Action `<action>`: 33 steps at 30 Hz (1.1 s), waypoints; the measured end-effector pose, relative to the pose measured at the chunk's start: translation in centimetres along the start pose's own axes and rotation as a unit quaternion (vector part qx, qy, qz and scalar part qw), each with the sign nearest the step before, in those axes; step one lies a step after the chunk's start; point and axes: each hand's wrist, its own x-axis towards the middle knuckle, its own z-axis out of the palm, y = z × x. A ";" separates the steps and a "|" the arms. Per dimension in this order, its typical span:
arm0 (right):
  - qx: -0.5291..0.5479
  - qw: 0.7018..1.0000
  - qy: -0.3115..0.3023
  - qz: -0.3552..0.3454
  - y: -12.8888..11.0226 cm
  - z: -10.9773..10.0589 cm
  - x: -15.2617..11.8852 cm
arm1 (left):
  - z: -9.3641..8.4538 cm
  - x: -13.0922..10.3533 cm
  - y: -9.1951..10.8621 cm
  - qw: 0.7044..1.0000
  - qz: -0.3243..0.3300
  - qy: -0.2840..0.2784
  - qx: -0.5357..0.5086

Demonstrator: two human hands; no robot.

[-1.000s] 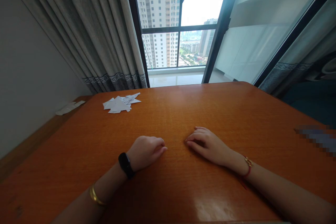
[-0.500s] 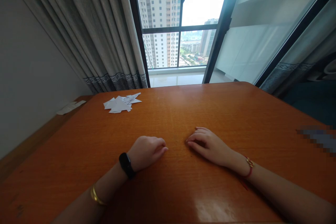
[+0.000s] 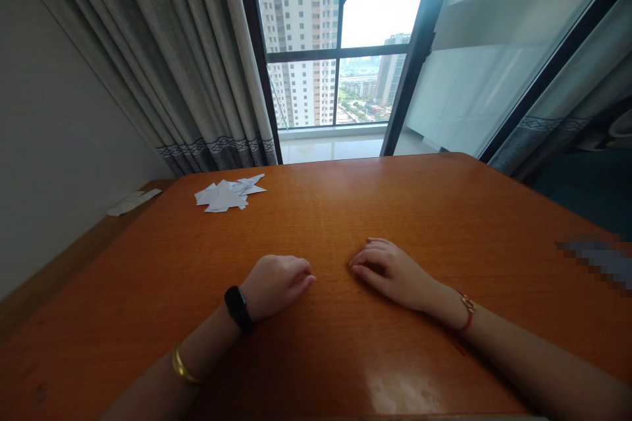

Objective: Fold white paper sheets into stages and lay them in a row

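My left hand (image 3: 279, 283) rests on the orange-brown wooden table (image 3: 316, 362), its fingers loosely curled in and the thumb close beneath the index finger. Nothing shows in it. On the same surface, a short gap to the right, lies my right hand (image 3: 388, 272). Its fingers are softly bent and a little apart, with a space between thumb and index finger, and it holds nothing. Beyond the left hand lies a loose pile of white paper pieces (image 3: 224, 195), touched by neither hand. A black watch (image 3: 237, 309) is on the left wrist.
A pale flat item (image 3: 133, 202) lies on a wooden ledge by the left wall. A blurred-out object (image 3: 600, 263) is at the table's right side. Grey curtains (image 3: 207, 79) and a dark-framed glass door (image 3: 338, 52) stand past the far table edge.
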 end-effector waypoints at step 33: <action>-0.003 0.999 0.044 -0.003 -1.8 0.9 -0.4 | 0.4 5.2 -1.7 0.991 -0.106 -0.036 -0.078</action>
